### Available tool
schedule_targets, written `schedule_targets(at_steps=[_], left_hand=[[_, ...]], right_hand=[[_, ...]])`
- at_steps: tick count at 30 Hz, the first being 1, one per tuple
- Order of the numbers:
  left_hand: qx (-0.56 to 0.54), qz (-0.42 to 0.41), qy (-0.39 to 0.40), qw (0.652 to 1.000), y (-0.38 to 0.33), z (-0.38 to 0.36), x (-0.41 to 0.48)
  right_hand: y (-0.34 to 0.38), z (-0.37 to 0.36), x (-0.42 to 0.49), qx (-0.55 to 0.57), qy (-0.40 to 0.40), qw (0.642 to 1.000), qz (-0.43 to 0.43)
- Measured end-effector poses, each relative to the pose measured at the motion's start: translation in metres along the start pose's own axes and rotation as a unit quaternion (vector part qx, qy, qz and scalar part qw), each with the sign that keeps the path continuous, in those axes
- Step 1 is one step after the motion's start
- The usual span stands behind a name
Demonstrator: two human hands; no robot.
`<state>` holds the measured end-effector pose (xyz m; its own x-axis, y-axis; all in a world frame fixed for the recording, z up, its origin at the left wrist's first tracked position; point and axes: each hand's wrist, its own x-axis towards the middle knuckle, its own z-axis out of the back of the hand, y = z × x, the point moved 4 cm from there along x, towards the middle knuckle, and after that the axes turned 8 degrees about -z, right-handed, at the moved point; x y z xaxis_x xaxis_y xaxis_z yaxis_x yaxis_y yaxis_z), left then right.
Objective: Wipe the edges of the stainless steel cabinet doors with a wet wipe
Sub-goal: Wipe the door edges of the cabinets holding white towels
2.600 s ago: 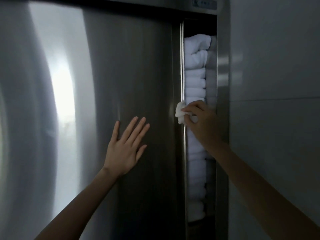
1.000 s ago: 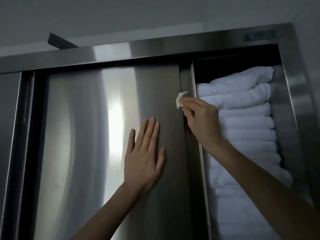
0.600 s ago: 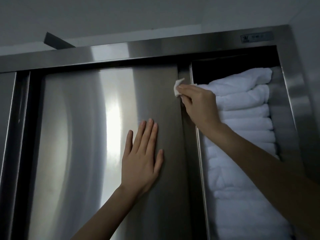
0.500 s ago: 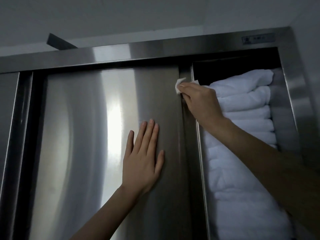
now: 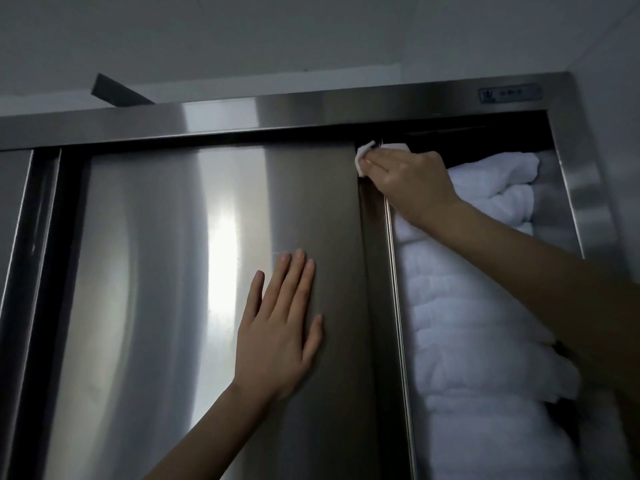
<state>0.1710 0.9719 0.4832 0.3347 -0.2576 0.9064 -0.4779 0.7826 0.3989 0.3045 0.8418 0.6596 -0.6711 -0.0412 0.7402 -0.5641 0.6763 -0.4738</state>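
A tall stainless steel sliding cabinet door (image 5: 166, 306) fills the left and middle of the head view, slid partly open. Its right vertical edge (image 5: 377, 289) runs up to the top frame. My right hand (image 5: 408, 181) grips a small white wet wipe (image 5: 363, 157) and presses it against the very top of that edge, just under the frame. My left hand (image 5: 280, 327) lies flat on the door's face, fingers straight and pointing up.
Stacked white folded towels (image 5: 467, 306) fill the open cabinet compartment to the right of the door edge. The steel top frame (image 5: 277, 116) runs across above, the right frame post (image 5: 581, 202) stands beside the towels. Another door panel (image 5: 14, 220) is at far left.
My right hand has slid the wipe up the door's edge from mid-height to its top corner. The view has tilted upward. My left hand stays flat on the door.
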Motion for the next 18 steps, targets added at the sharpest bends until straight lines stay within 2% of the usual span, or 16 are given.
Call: schedule_targets(at_steps=[7,12,16,18], left_hand=[[-0.001,0.0,-0.001,1.0,0.0,0.0,0.0],[0.012,-0.004,0.003,1.0,0.001,0.0,0.0],[0.008,-0.005,-0.005,1.0,0.001,-0.002,-0.001],[0.009,-0.005,-0.012,1.0,0.001,-0.001,-0.001]], right_hand=[[0.005,-0.012,-0.001,0.106,0.087,0.981,-0.141],[-0.001,0.005,0.002,0.121,0.188,0.971,-0.089],[-0.015,-0.006,0.032,0.076,0.267,0.953,-0.121],[-0.01,-0.01,0.026,0.081,0.265,0.948,-0.154]])
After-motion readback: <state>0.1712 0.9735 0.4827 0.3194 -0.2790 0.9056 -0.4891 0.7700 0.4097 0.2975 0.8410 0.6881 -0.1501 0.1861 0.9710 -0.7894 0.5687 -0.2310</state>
